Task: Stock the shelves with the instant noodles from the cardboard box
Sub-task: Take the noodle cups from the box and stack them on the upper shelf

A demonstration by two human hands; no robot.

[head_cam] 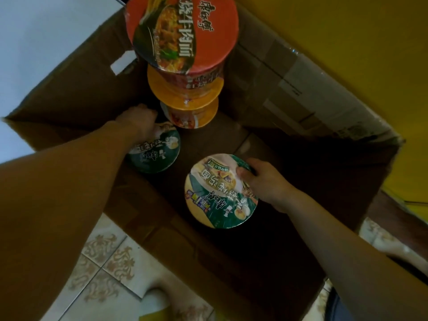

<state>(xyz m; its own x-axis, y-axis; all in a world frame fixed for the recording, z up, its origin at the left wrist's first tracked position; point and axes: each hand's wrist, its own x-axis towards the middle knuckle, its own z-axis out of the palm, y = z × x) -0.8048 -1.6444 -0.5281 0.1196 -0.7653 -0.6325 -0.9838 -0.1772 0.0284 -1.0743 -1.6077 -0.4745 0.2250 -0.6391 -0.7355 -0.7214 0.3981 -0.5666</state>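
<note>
Top edge crops the red cup (183, 31), and shadow seemingly hides fingertips of the left hand (139, 122).

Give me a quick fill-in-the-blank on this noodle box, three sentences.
1. The noodles sit in a ____ box.
2. The stack of noodle cups is ____ cups high.
3. The right hand grips one of ____ green-lidded bowls.
Missing words: cardboard, three, two.

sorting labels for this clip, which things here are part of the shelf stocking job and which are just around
Job: cardboard box; red-lidded cup; orange cups stacked under it; far green cup under the left hand; near green cup gripped by the right hand.

Just around: patterned floor tiles; yellow surface.
</note>
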